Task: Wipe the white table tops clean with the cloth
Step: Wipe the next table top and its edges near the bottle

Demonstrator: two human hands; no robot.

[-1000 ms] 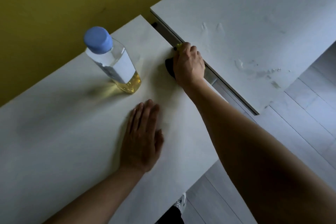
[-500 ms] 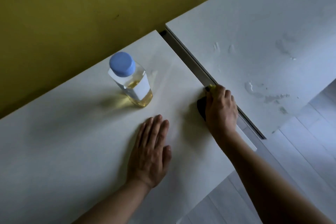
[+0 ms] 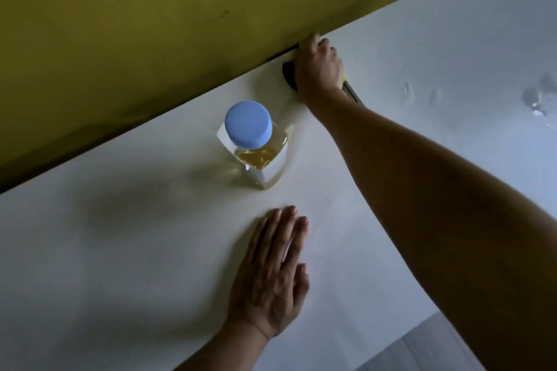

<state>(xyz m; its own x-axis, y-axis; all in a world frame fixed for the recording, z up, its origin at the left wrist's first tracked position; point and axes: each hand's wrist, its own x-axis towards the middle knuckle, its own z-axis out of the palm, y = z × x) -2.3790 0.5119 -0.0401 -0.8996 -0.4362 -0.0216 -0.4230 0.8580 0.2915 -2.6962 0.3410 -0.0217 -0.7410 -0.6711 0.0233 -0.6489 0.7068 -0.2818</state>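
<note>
My right hand [image 3: 319,69] covers a dark cloth [image 3: 288,77] at the far corner of the near white table top [image 3: 120,250], right against the yellow wall. Its fingers curl over the cloth, and only the cloth's dark left edge and a yellow bit by the wrist show. Flat on the same table top, near its front edge, lies my left hand [image 3: 271,274] with straight fingers, holding nothing. A second white table top [image 3: 452,48] adjoins on the right, across a narrow dark gap [image 3: 352,93].
A clear bottle [image 3: 256,147] with a blue cap and yellow liquid stands between my two hands. Wet smears [image 3: 539,96] lie on the right table top. The yellow wall [image 3: 150,24] borders both tables. Grey floor [image 3: 422,346] shows at the bottom right.
My right hand has slid the cloth along the table's edge by the gap, away from me, up to the wall. My left hand has stayed flat on the table.
</note>
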